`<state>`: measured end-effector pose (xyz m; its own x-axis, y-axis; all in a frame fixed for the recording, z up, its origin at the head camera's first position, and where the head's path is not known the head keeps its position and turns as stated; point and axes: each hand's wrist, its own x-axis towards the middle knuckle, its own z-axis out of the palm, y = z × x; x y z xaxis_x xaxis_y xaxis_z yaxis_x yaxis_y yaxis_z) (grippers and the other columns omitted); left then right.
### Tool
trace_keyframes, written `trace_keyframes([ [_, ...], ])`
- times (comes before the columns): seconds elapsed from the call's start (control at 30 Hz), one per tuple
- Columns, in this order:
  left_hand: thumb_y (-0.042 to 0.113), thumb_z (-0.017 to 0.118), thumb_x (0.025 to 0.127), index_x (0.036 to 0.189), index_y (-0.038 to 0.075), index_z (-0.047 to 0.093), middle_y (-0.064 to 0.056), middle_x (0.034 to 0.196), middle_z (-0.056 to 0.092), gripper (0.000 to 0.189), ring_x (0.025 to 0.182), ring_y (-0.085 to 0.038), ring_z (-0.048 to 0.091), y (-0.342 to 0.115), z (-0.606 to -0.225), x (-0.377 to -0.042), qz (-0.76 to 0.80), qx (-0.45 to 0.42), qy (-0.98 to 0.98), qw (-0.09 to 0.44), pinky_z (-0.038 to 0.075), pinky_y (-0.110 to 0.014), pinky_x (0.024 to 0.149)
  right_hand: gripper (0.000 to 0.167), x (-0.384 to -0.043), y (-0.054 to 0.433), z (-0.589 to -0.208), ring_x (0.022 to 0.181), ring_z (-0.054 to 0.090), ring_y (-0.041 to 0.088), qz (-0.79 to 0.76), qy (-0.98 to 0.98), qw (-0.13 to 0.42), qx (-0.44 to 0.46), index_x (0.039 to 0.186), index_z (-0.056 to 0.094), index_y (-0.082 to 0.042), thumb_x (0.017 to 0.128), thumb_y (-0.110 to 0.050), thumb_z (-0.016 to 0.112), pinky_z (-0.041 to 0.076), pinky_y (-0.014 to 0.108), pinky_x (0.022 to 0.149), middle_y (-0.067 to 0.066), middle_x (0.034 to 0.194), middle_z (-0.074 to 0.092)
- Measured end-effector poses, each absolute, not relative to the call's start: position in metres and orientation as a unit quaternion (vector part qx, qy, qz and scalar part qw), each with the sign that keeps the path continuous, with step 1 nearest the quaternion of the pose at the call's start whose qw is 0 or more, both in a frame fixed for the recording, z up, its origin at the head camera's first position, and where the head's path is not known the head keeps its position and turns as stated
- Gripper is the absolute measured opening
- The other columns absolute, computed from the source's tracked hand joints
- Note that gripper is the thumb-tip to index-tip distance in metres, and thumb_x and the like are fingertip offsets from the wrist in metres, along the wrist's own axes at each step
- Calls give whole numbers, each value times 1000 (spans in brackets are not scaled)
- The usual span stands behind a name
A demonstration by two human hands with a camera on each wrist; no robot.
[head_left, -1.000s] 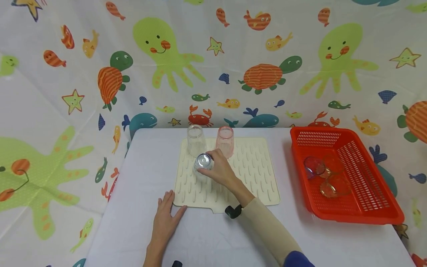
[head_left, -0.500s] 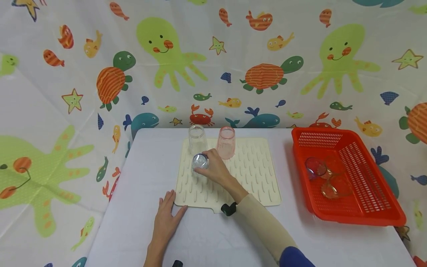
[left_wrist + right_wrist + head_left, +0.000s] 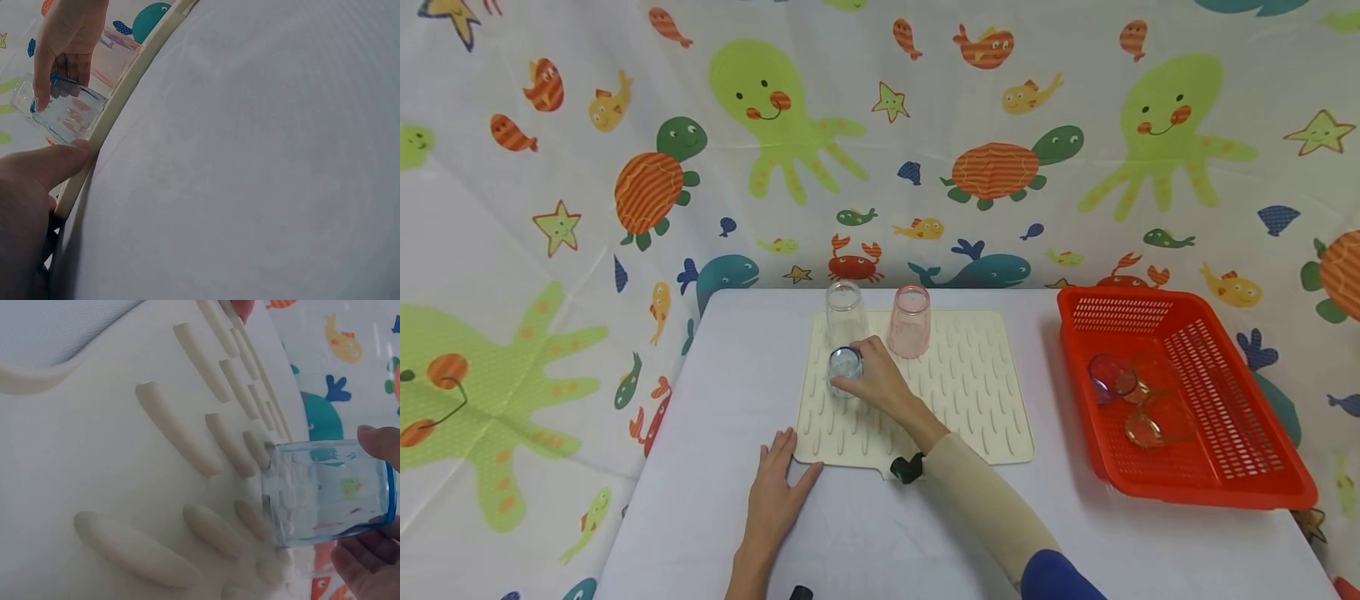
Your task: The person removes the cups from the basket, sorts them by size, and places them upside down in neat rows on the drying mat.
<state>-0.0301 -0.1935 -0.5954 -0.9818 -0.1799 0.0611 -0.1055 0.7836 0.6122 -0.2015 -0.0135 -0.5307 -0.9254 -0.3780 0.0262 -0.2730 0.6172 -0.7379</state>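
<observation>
My right hand [image 3: 880, 379] grips a blue-tinted drinking glass [image 3: 846, 364] near its blue end, thumb on one side and fingers on the other. In the right wrist view the glass [image 3: 331, 494] stands blue end up, its lower end right at the ridges of the cream draining mat [image 3: 125, 487]. My left hand [image 3: 773, 483] lies at the mat's front left corner, and its thumb [image 3: 69, 159] rests along the edge in the left wrist view. Behind the held glass, a clear glass [image 3: 846, 307] and a pink glass [image 3: 910, 329] stand on the mat [image 3: 970, 400].
On the right of the white-covered table [image 3: 865, 542] stands a red perforated basket [image 3: 1210, 492]. Inside it lie a purple-blue glass [image 3: 1111, 377] and amber-coloured glasses [image 3: 1159, 421]. A curtain [image 3: 880, 150] printed with sea animals hangs behind the table.
My right hand has shifted the blue-tinted glass a little to the left and down to the mat, just in front of the clear glass. My left hand has stayed at the mat's corner.
</observation>
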Motion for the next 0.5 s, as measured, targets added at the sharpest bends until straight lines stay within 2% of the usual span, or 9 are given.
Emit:
trace_keyframes([
  [0.3,40,76,88,146,-1,48,-18,154,46,76,149,-36,36,-193,-596,-31,-317,74,-943,66,18,-48,129,72,-203,-17,-534,110,58,22,-392,901,58,-177,140,52,-5,84,-41,79,57,38,101,13,131,54],
  [0.5,40,76,88,145,-1,48,-18,154,47,76,148,-35,37,-192,-597,-30,-316,74,-943,71,19,-49,129,73,-202,-16,-534,111,58,22,-383,905,66,-173,142,51,-7,85,-44,77,57,37,101,12,133,53],
])
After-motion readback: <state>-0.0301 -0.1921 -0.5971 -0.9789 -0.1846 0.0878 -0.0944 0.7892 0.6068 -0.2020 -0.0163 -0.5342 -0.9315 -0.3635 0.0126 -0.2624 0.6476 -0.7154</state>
